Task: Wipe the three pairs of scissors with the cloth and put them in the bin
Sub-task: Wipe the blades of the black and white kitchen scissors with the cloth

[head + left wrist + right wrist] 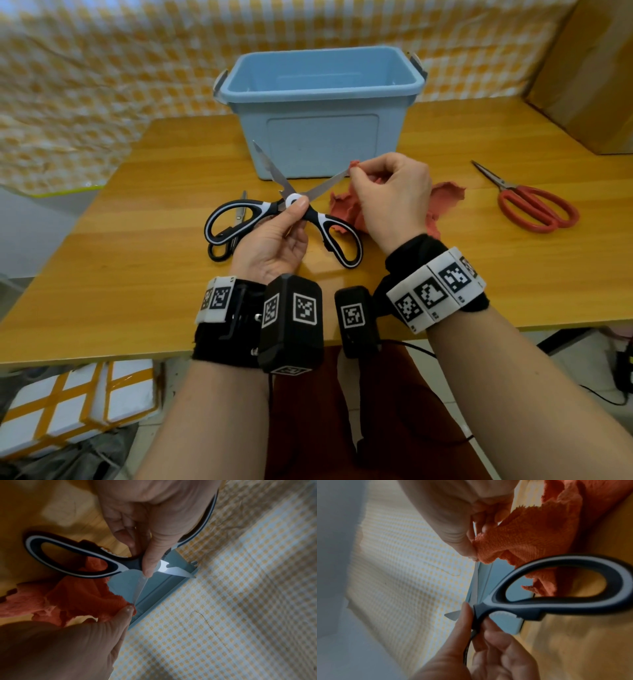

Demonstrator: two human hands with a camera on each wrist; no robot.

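Observation:
My left hand [289, 219] pinches the black-and-white scissors [236, 219] at their pivot and holds them spread wide above the table. My right hand [380, 185] pinches a fold of the red cloth [445, 195] round the tip of the right blade. In the left wrist view the cloth [82, 599] covers that blade's end beside the scissors' handle [68, 559]. The right wrist view shows the same pinch on the cloth [522, 540]. Black scissors [236, 222] lie on the table under the held pair. Red-handled scissors [534, 205] lie at the right. The blue bin [318, 113] stands behind.
A wooden table [137, 274] carries everything. A cardboard box [589, 75] stands at the back right corner. A yellow checked cloth [102, 68] hangs behind the bin. White boxes with yellow tape [75, 404] sit on the floor at the lower left.

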